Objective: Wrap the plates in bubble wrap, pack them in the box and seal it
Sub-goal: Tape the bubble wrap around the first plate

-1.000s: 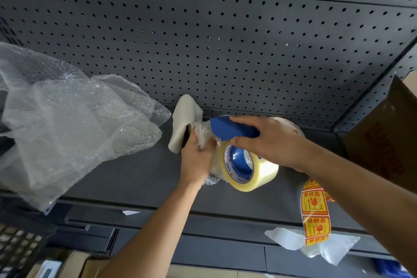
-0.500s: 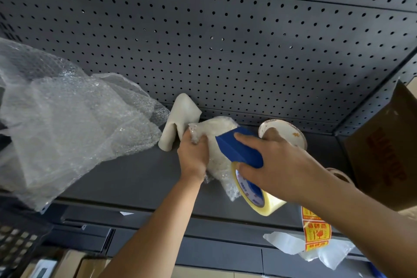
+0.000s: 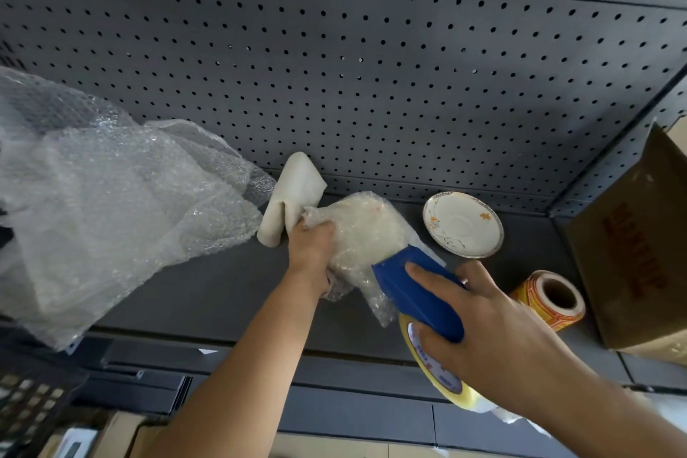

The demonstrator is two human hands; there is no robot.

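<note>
Two hands, both occupied. The left hand (image 3: 310, 245) grips the wrapped plate (image 3: 366, 230) at its left edge, fingers curled into the gathered film. The right hand (image 3: 494, 327) clasps the blue tape dispenser (image 3: 416, 294), fingers and thumb curled round it, with its nose touching the wrapped plate's near right edge. The clear tape roll (image 3: 438, 372) hangs under that hand.

Item 1, wrapped plate: on the dark shelf (image 3: 186, 294); whether it lies flat or is tipped cannot be told. A loose tail of wrap trails off its near side. Judged: ceramic core, so stiff, brittle and fairly weighty; outer film soft and slick, apt to slide over the glaze. Hold across the rim with the folds pinned under the fingers, never by the tail, which would likely unravel.

Item 2, bare plate (image 3: 463, 225): white, gilt rim, orange floral print, just right of the wrapped plate, unwrapped. Judged: smooth and chip-prone; take it by opposite rim edges.

Item 3, label roll (image 3: 550, 299): orange-yellow, right of the wrapped plate and nearer the viewer.

Item 4, cardboard box (image 3: 639, 253): far right of the wrapped plate; its flaps are not legible.

Item 5, loose bubble wrap (image 3: 111, 204): well left of the wrapped plate. Judged light and limp.

Item 6, folded cloth (image 3: 293, 193): beige, just left of and behind the wrapped plate.
</note>
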